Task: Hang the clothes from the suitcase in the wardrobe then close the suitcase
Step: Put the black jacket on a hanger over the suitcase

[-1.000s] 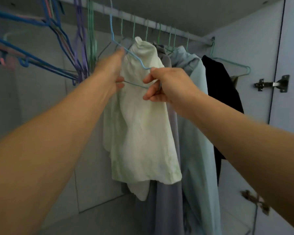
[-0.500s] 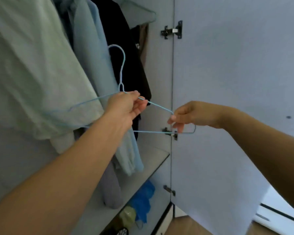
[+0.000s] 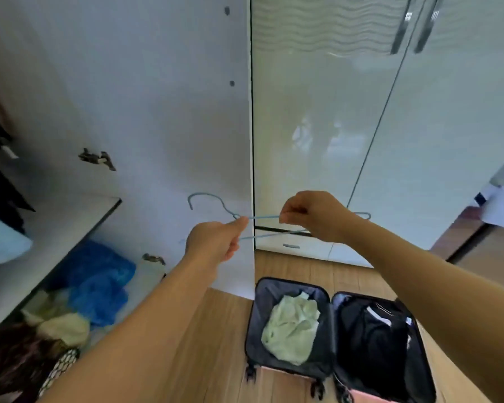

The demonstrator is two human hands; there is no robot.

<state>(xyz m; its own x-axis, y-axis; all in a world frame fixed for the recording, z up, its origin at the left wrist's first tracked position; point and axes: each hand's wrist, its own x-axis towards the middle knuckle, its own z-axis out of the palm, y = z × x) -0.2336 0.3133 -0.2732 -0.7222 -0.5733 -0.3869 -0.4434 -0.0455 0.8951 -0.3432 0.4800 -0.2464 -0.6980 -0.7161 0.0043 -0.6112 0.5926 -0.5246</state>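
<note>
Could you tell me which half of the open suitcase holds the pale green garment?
The left half of the suitcase, nearer the open wardrobe door, holds the pale green garment; the right half holds only dark contents.

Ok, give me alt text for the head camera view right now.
Two bare hands, left hand and right hand, hold an empty blue wire hanger above an open suitcase on a wooden floor, with a pale green garment inside.

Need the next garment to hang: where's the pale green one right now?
In the head view, the pale green garment lies crumpled in the left half of the open suitcase on the wooden floor, lower centre, beside the black clothes in the right half.
</note>
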